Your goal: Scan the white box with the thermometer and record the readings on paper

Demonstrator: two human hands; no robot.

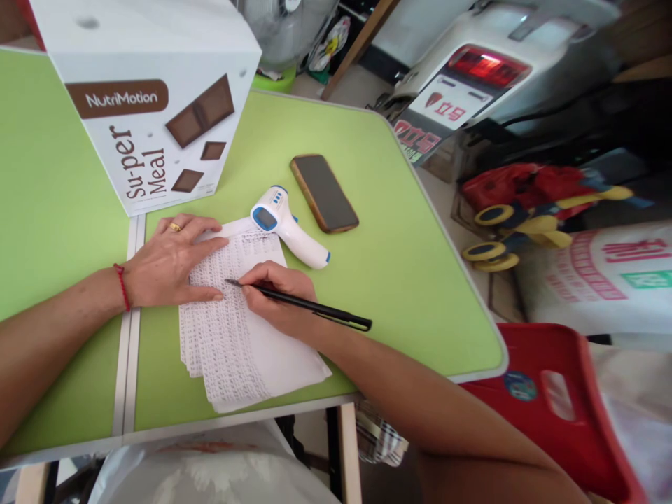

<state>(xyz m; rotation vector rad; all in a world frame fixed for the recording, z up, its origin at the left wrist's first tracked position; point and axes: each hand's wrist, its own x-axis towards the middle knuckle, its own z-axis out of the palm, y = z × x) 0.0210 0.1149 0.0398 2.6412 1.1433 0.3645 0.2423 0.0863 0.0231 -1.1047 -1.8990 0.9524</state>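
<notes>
My right hand (281,297) grips a black pen (315,308), and its tip touches a stack of white sheets (236,350) covered in handwritten rows. My left hand (171,262) lies flat on the upper left of those sheets, fingers spread, with a gold ring on one finger and a red cord at the wrist. The sheets lie on a green table (409,280) near its front edge.
A white and blue infrared thermometer (288,227) lies just beyond the sheets. A dark phone (324,192) rests behind it. A white NutriMotion box (152,98) stands at the back left. A red plastic stool (567,406) and bags sit on the floor to the right.
</notes>
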